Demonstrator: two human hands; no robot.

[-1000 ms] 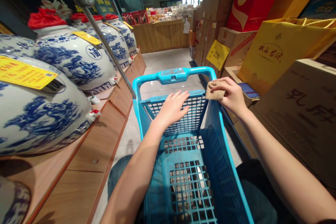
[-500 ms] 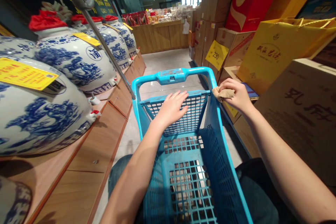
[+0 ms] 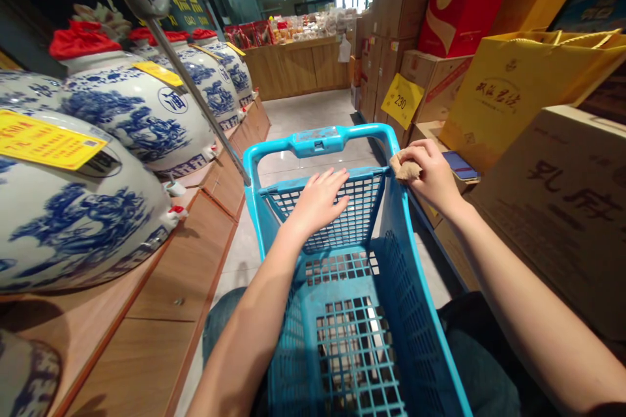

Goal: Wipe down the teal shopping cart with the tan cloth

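A blue plastic shopping cart (image 3: 420,287) stands between my legs, its handle (image 3: 320,142) at the far end. My left hand (image 3: 320,204) lies with fingers stretched out on the top of the cart's grid flap (image 3: 359,208). Pinched in my right hand (image 3: 428,172) is a tan cloth (image 3: 407,169). That cloth presses against the cart's right rim, just below the bend of the handle. Part of the cloth is hidden by my fingers.
Large blue-and-white jars (image 3: 141,111) with red cloth tops line a wooden cabinet (image 3: 161,300) on the left. Cartons (image 3: 562,208) and a yellow gift bag (image 3: 518,91) crowd the right. A metal pole (image 3: 195,94) rises by the cart's left corner. Farther off is a goods counter (image 3: 293,68).
My right hand has moved slightly left with the cloth, onto the cart's right rim. My left hand keeps its place on the flap.
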